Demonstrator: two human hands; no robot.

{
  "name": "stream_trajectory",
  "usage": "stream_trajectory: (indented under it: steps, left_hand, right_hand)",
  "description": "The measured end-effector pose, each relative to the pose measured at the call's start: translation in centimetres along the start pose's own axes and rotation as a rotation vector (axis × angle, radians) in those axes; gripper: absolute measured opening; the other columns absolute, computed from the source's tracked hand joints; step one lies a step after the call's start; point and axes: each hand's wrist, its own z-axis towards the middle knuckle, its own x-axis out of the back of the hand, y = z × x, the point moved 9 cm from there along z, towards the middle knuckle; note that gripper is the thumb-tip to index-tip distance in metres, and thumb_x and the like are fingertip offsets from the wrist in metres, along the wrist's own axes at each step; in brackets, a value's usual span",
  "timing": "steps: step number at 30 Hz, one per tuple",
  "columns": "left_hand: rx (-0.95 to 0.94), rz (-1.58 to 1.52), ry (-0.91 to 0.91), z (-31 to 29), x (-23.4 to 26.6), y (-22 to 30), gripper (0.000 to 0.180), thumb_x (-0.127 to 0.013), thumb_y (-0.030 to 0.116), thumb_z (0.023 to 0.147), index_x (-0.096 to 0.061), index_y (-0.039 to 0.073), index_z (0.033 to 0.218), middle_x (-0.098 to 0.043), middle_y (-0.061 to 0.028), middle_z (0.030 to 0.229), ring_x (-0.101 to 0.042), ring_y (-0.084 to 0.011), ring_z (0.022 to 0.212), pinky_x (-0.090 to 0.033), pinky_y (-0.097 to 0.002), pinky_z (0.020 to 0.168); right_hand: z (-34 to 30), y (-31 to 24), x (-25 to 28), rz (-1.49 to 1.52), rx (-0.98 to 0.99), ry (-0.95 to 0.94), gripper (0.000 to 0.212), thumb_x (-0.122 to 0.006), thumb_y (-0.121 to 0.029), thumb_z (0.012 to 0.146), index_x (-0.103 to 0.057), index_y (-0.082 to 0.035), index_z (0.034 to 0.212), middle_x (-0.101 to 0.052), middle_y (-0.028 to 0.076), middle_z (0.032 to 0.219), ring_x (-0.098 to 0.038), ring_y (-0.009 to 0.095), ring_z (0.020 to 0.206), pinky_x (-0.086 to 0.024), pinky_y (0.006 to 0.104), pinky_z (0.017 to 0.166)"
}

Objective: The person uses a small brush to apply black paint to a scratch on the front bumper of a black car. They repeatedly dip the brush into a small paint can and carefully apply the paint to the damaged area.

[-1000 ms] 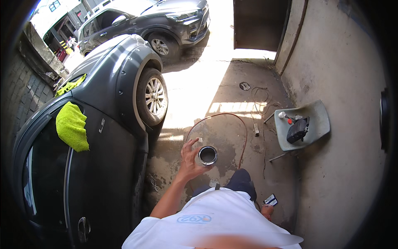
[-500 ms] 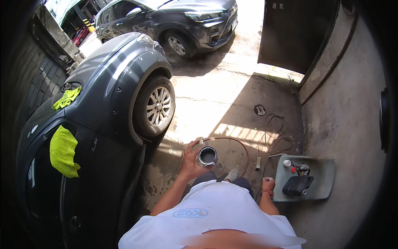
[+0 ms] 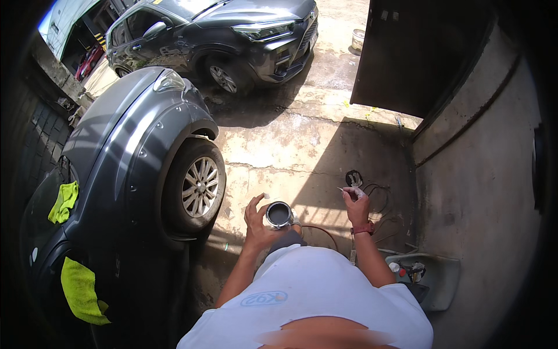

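Note:
My left hand [image 3: 256, 225] is wrapped round the side of a round metal cup [image 3: 279, 226] with dark grey liquid inside. A small white piece [image 3: 266, 196] shows beside its fingertips; I cannot tell what it is. My right hand [image 3: 357, 208] is raised to the right of the cup, with thumb and fingers pinched on a thin pale piece [image 3: 341, 189] too small to name. A red band circles that wrist.
A dark grey car [image 3: 145, 174] stands close on my left, with yellow-green cloths [image 3: 81, 291] on it. Another dark car [image 3: 232, 35] is ahead. At right are a wall [image 3: 476, 186], coiled cords [image 3: 381, 200] and a greenish tray [image 3: 447, 279] with parts.
My right hand has risen and moved forward from beside the tray, still pinching. My left hand keeps the cup in nearly the same place. The view has shifted.

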Motion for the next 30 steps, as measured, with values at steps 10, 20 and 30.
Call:
stream_trajectory:
  steps: [10,20,30]
  left_hand:
    - [-0.181,0.077,-0.051,25.1,-0.8,-2.9,0.086,-0.111,0.036,0.062,-0.076,0.012,0.138,-0.048,-0.0198,0.172,-0.037,-0.0478,0.164,-0.028,-0.0666,0.135]
    - [-0.167,0.126,-0.007,43.7,-5.5,-1.8,0.086,-0.111,0.026,0.059,-0.078,0.013,0.138,-0.050,-0.0206,0.174,-0.040,-0.0482,0.164,-0.033,-0.0632,0.135]
    - [-0.138,0.141,0.000,60.4,-14.1,1.4,0.079,-0.105,0.034,0.063,-0.079,0.019,0.137,-0.049,-0.0146,0.175,-0.031,-0.0464,0.170,-0.018,-0.0695,0.139]
  right_hand:
    - [13.3,-14.4,-8.3,-0.038,0.192,-0.010,0.014,-0.084,-0.008,0.101,-0.088,0.000,0.111,-0.087,0.015,0.105,-0.084,0.025,0.098,-0.064,0.0375,0.091]
    - [31.5,-22.9,-12.7,-0.036,0.438,-0.145,0.012,-0.088,-0.003,0.095,-0.088,-0.004,0.107,-0.085,0.014,0.103,-0.083,0.031,0.096,-0.064,0.0398,0.086]
    - [52.0,-24.6,-14.8,-0.195,0.765,-0.339,0.015,-0.090,-0.007,0.091,-0.084,-0.009,0.104,-0.079,0.009,0.096,-0.073,0.034,0.089,-0.059,0.0453,0.080]
